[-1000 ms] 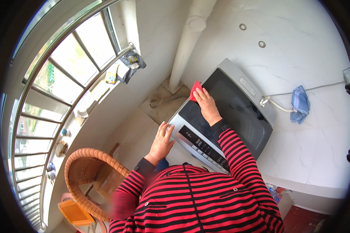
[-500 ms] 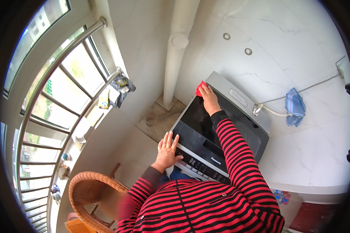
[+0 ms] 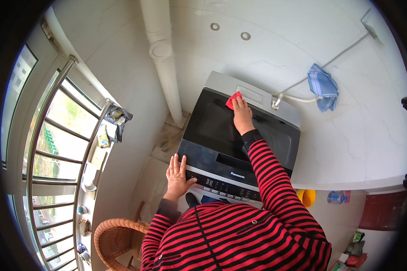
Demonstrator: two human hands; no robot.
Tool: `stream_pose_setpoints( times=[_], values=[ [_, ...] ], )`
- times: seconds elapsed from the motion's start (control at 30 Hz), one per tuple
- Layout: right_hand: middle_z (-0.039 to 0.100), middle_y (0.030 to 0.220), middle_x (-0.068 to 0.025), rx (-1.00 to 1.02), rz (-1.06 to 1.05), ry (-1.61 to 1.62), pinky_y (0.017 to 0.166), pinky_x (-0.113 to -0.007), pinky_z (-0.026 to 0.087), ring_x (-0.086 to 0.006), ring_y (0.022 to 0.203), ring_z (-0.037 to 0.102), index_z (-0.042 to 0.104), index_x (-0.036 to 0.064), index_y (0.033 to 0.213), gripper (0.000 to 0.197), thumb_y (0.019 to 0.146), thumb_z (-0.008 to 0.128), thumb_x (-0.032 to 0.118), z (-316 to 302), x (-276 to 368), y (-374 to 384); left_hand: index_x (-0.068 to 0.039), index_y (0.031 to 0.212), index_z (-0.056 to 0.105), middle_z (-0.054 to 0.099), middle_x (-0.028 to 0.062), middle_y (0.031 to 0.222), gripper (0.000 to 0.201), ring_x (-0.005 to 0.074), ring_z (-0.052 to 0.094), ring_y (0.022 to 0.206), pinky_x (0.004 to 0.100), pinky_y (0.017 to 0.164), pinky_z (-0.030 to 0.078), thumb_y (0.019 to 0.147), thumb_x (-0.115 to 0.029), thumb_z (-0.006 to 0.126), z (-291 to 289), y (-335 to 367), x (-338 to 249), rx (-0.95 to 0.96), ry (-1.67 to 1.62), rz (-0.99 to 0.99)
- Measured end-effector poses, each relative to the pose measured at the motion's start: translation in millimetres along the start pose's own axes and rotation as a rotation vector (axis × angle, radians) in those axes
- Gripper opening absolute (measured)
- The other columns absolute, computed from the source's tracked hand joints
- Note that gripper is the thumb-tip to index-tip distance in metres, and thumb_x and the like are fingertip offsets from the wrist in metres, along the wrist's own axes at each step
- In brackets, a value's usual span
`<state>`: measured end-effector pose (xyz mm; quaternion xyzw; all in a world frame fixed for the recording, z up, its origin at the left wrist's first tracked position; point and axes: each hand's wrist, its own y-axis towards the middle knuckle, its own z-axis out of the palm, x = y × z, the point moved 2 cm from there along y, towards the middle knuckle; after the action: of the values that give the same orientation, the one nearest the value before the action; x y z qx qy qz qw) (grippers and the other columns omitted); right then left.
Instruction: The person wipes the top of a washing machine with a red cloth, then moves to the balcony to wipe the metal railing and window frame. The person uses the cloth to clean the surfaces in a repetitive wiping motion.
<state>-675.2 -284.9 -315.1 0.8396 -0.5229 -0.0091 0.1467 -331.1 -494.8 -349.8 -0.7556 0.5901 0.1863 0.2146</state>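
A top-loading washing machine (image 3: 203, 131) with a dark glossy lid and a grey back ledge stands in front of me. Pressed under the fingers of my right hand (image 3: 243, 118) is a red cloth (image 3: 232, 100), lying at the lid's far edge where it meets the ledge. My left hand (image 3: 178, 179) rests, fingers spread, on the machine's front left corner beside the button panel (image 3: 224, 187). It holds nothing.
A white pipe (image 3: 163, 63) rises behind the machine's left corner. At the right, a blue cloth (image 3: 323, 88) hangs by the tap and hose (image 3: 277, 102). A wicker chair (image 3: 106, 239) stands at the lower left, near the window railing (image 3: 36, 140).
My right hand has wiped the red cloth from the lid's far left corner rightward along its back edge. My left hand stays on the front left corner. The whole view has shifted.
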Motion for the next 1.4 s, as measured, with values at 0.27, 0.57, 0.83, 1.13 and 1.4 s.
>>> stream_pose_setpoints(
  times=[0.27, 0.57, 0.83, 1.13, 1.4],
  values=[
    [0.041, 0.167, -0.0083, 0.032, 0.256, -0.076, 0.113, -0.058, 0.045, -0.0361, 0.151, 0.042, 0.048, 0.0129, 0.156, 0.058, 0.098, 0.054, 0.008, -25, -145, -61, -0.022, 0.173, 0.017, 0.008, 0.0208, 0.179, 0.124, 0.0398, 0.008, 0.165, 0.0601, 0.126, 0.019, 0.076, -0.048, 0.09, 3, 1, 5, 0.009, 0.024, 0.025],
    [0.038, 0.17, -0.0105, 0.033, 0.602, -0.128, 0.121, -0.055, 0.041, -0.0368, 0.154, 0.037, 0.043, 0.0125, 0.161, 0.059, 0.103, 0.049, 0.009, -50, -290, -138, -0.02, 0.173, 0.016, 0.006, 0.0211, 0.179, 0.124, 0.0397, 0.006, 0.165, 0.06, 0.126, 0.018, 0.078, -0.05, 0.089, 2, 3, 6, 0.021, 0.044, 0.034],
    [0.049, 0.158, -0.0263, -0.104, 0.618, -0.255, 0.125, -0.049, 0.037, -0.0449, 0.147, 0.045, 0.048, -0.0024, 0.155, 0.054, 0.101, 0.05, 0.007, -42, -277, -154, -0.02, 0.173, 0.016, 0.005, 0.0209, 0.179, 0.124, 0.0392, 0.006, 0.166, 0.0599, 0.127, 0.018, 0.078, -0.048, 0.089, 1, 2, 3, 0.049, 0.023, 0.009],
    [0.059, 0.15, -0.0204, -0.089, 0.552, -0.36, 0.126, -0.049, 0.035, -0.0411, 0.142, 0.052, 0.06, -0.0015, 0.143, 0.046, 0.099, 0.054, 0.009, -32, -244, -132, -0.019, 0.173, 0.015, 0.006, 0.0218, 0.179, 0.126, 0.0408, 0.007, 0.165, 0.0607, 0.126, 0.018, 0.076, -0.048, 0.09, 2, 2, 2, 0.038, 0.03, 0.015],
    [0.064, 0.14, -0.0212, -0.319, 0.11, 0.013, 0.12, -0.051, 0.042, -0.046, 0.136, 0.054, 0.063, -0.0034, 0.131, 0.038, 0.094, 0.054, 0.0, -9, -119, -53, -0.02, 0.173, 0.016, 0.005, 0.0213, 0.179, 0.124, 0.04, 0.005, 0.166, 0.0607, 0.126, 0.017, 0.078, -0.05, 0.089, 3, 1, 4, 0.028, 0.022, 0.021]
  ],
)
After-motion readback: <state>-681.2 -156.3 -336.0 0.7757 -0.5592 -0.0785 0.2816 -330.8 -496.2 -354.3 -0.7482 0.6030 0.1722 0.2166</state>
